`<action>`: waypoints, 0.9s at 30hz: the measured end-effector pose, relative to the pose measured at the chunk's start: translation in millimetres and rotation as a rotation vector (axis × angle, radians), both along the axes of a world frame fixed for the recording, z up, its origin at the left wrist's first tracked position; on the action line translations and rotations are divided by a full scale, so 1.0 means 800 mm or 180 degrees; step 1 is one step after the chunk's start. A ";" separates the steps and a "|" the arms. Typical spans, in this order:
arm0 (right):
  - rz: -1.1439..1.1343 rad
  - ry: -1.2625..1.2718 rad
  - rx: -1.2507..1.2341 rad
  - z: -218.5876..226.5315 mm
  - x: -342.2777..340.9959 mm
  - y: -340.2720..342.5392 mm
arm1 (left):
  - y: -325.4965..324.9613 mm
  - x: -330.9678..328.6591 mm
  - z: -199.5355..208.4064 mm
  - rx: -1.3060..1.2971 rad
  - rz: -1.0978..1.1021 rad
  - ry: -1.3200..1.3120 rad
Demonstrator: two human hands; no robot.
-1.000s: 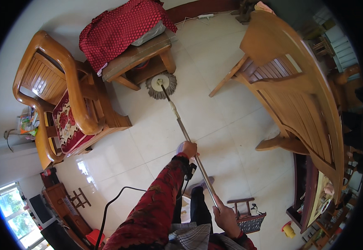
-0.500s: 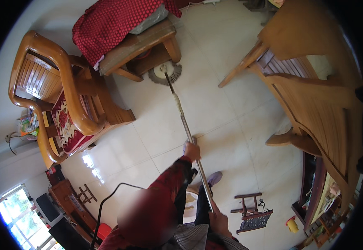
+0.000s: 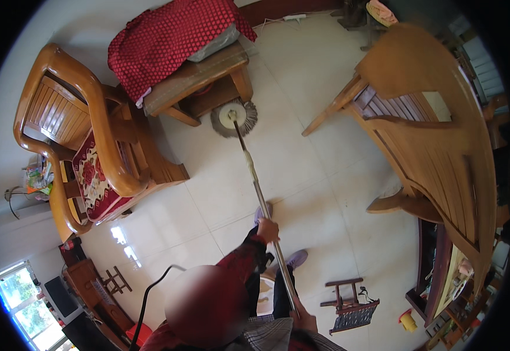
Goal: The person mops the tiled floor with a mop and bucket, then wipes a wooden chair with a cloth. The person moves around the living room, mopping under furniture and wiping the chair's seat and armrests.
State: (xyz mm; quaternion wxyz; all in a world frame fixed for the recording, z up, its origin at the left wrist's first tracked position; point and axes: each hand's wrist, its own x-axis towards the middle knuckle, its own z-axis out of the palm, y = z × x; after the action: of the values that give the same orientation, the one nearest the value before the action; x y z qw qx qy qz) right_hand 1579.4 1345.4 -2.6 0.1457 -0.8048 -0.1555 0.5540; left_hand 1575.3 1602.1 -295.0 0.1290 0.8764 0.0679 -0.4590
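Observation:
A mop (image 3: 258,190) with a long metal pole and a round, grey-fringed head lies slanted across my view. Its head is on the tiled floor beside the leg of a low wooden table (image 3: 208,65). My left hand (image 3: 268,231), below a red and black sleeve, is wrapped round the middle of the pole. Lower down, near the pole's top end, my right hand (image 3: 303,317) grips it too. The fingers of the right hand are partly hidden.
A wooden armchair (image 3: 105,134) with a patterned cushion stands at left. A large wooden seat (image 3: 425,123) fills the right. A red cloth (image 3: 173,41) covers part of the low table. A small folding stool (image 3: 353,307) and a yellow object (image 3: 407,320) are at lower right.
The mop head has come back a little from the low table's underside, and more of its fringe shows. Both hands stay on the pole; the whole view has shifted slightly.

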 end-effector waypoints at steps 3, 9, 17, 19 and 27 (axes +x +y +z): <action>-0.0117 0.0033 0.0048 0.011 0.018 0.011 | 0.006 0.015 0.011 0.0079 0.0012 -0.0123; -0.0083 0.0085 0.0211 -0.025 0.055 0.045 | 0.065 0.046 -0.043 0.0182 0.0167 -0.0229; -0.0116 0.0232 0.0110 0.017 0.049 0.029 | 0.026 0.031 -0.027 0.0234 0.0482 -0.0437; -0.0067 -0.0133 0.0816 -0.009 0.064 0.044 | 0.060 0.048 -0.039 0.0464 0.0480 -0.0626; -0.0085 0.0276 -0.0134 0.026 0.041 0.016 | 0.007 0.020 0.014 0.0358 0.0150 -0.0578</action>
State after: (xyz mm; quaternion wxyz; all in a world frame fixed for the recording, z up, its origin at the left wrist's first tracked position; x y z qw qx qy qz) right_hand 1612.3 1358.2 18.0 0.1427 -0.7849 -0.1267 0.5895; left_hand 1591.0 1607.5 -284.0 0.0961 0.9184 0.1022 -0.3700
